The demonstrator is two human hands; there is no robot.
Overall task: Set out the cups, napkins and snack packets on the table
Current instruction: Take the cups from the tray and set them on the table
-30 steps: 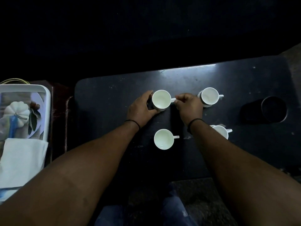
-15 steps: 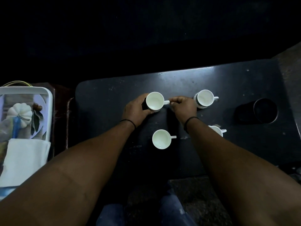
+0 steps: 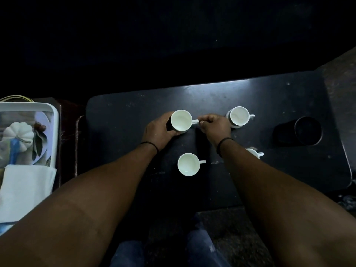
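Cupping the far-left cup (image 3: 181, 120) from its left side, the left hand (image 3: 160, 131) has its fingers curled round the white wall, while the right hand (image 3: 214, 125) pinches the small handle that sticks out to the cup's right, fingers bunched tight on it. The cup stands upright on the dark desk (image 3: 123, 112), mouth up and empty inside. Three more white cups stand upright on the same surface: one (image 3: 239, 116) just beyond the right hand's knuckles with its handle pointing right, one (image 3: 188, 164) nearer the person between the two forearms with its handle also pointing right, and a fourth (image 3: 253, 153) mostly hidden behind the right wrist, only part of its rim and handle showing. A dark cylindrical container (image 3: 300, 131) lies on its side toward the desk's right end, well apart from the cups. Each wrist wears a thin black band. Left of the desk, a white tray (image 3: 54, 120) holds a stack of white napkins (image 3: 25, 189) at its near end and a small white pumpkin ornament (image 3: 18, 132) with leaves farther back; the other contents there are too dim to make out.
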